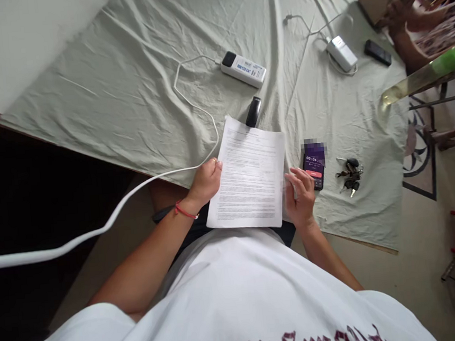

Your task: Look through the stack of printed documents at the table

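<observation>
Printed sheets of paper (248,182) rest in front of me, over the table's near edge and close to my white shirt. My left hand (207,180) grips their left edge, thumb on top, with a red string bracelet at the wrist. Beside the right edge, my right hand (301,196) is raised with its fingers loosely apart and nothing seen in them. Just right of those fingers lies a phone (314,171) with a lit timer screen. A slim black object (253,111), possibly a stapler, touches or sits just behind the sheets' top edge.
A white power strip (243,69) trails a white cable (134,192) across the left. Keys (350,174) lie right of the phone. Farther back are a white adapter (341,54), a dark handset (377,53) and a green-capped bottle (422,79). Another person's hands (399,15) hold a board.
</observation>
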A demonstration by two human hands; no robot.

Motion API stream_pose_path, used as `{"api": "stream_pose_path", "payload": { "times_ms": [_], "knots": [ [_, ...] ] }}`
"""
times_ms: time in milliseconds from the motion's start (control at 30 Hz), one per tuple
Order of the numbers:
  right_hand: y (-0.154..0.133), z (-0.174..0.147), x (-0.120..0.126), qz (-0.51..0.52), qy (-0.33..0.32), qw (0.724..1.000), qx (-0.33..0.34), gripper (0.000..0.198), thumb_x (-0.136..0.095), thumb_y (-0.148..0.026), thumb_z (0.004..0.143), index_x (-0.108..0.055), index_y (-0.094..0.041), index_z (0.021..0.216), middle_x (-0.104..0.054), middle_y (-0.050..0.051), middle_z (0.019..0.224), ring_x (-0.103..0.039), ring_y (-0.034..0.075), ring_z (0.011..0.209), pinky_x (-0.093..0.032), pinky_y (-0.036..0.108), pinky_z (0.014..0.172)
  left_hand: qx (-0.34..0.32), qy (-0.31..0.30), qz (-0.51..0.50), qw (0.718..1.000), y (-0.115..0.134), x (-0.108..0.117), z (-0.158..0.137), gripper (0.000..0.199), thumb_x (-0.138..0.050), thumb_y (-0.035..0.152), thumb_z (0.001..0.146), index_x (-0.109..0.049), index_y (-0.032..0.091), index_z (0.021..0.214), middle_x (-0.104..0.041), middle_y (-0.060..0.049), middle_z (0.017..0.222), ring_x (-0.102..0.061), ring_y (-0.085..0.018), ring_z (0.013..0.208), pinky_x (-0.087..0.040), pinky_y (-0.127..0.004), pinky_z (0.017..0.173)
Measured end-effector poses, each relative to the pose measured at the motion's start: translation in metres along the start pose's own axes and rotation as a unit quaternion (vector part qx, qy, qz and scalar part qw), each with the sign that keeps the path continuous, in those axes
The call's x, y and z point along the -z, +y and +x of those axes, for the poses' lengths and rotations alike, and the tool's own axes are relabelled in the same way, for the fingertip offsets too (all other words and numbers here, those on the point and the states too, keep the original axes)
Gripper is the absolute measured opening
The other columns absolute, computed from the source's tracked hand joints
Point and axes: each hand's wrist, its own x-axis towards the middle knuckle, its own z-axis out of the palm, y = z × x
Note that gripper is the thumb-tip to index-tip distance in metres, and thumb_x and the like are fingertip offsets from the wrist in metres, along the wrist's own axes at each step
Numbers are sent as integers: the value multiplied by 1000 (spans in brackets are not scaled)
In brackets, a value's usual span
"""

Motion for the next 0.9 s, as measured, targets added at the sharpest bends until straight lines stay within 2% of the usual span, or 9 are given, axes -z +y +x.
{"api": "stream_pose_path", "payload": {
  "times_ms": [133, 267, 333, 400, 533, 600, 700, 767, 900],
  "knots": [
    [2, -3, 0, 48, -21, 995, -89, 31, -51, -33, 104, -65, -22, 129, -65, 18, 138, -63, 28, 131, -57, 51, 105, 53, -8, -85, 995, -10, 9, -13, 33, -56, 38, 98, -49, 22, 69, -52, 2, 66, -50, -16, 64, -40, -31, 63],
    [4, -4, -6, 139, -43, 964, -221, 44, -54, -48, 102, -60, -20, 135, -68, 19, 133, -72, 26, 114, -61, 46, 97, 113, -7, -180, 977, -13, 16, -24, 36, -65, 50, 91, -53, 22, 71, -55, 1, 63, -55, -17, 64, -44, -29, 59],
    [4, 0, -11, 201, -42, 937, -283, 49, -58, -54, 99, -59, -21, 135, -72, 16, 127, -74, 25, 111, -59, 47, 100, 140, -16, -222, 965, -11, 20, -26, 36, -68, 51, 87, -55, 21, 72, -58, 0, 65, -56, -17, 63, -45, -29, 59],
    [2, 7, -15, 277, -43, 898, -340, 54, -62, -60, 96, -58, -22, 134, -76, 13, 121, -75, 25, 108, -59, 47, 100, 160, -29, -256, 953, -9, 22, -26, 35, -70, 51, 85, -57, 20, 73, -61, -1, 69, -57, -16, 63, -46, -29, 59],
    [-5, 21, -19, 375, -74, 803, -457, 61, -69, -70, 86, -64, -24, 127, -80, 6, 99, -77, 24, 87, -64, 42, 81, 176, -52, -284, 941, -8, 23, -26, 32, -70, 49, 83, -59, 20, 74, -64, -2, 70, -60, -16, 63, -50, -30, 61],
    [-10, 24, -20, 391, -106, 777, -481, 60, -74, -69, 81, -68, -24, 121, -80, 5, 95, -76, 25, 83, -63, 40, 75, 175, -67, -287, 939, -8, 22, -27, 34, -71, 51, 82, -59, 21, 73, -65, -2, 69, -62, -17, 65, -52, -30, 61],
    [-15, 24, -19, 421, -161, 769, -453, 50, -80, -64, 78, -73, -24, 107, -80, 5, 98, -75, 25, 86, -62, 39, 76, 165, -79, -263, 947, -11, 19, -29, 39, -72, 57, 81, -57, 21, 72, -63, -1, 66, -61, -19, 65, -51, -30, 59],
    [-17, 21, -20, 430, -167, 777, -428, 43, -79, -62, 79, -74, -23, 97, -80, 5, 95, -74, 26, 86, -61, 39, 77, 149, -73, -239, 957, -14, 18, -30, 41, -71, 58, 82, -56, 22, 72, -60, -1, 65, -59, -18, 64, -48, -30, 59],
    [-16, 13, -25, 377, -136, 827, -394, 37, -73, -60, 85, -72, -24, 92, -78, 3, 89, -70, 23, 78, -58, 37, 75, 111, -66, -199, 971, -21, 16, -29, 41, -66, 59, 86, -54, 22, 73, -59, 0, 69, -56, -18, 65, -47, -31, 63]
  ]
}}
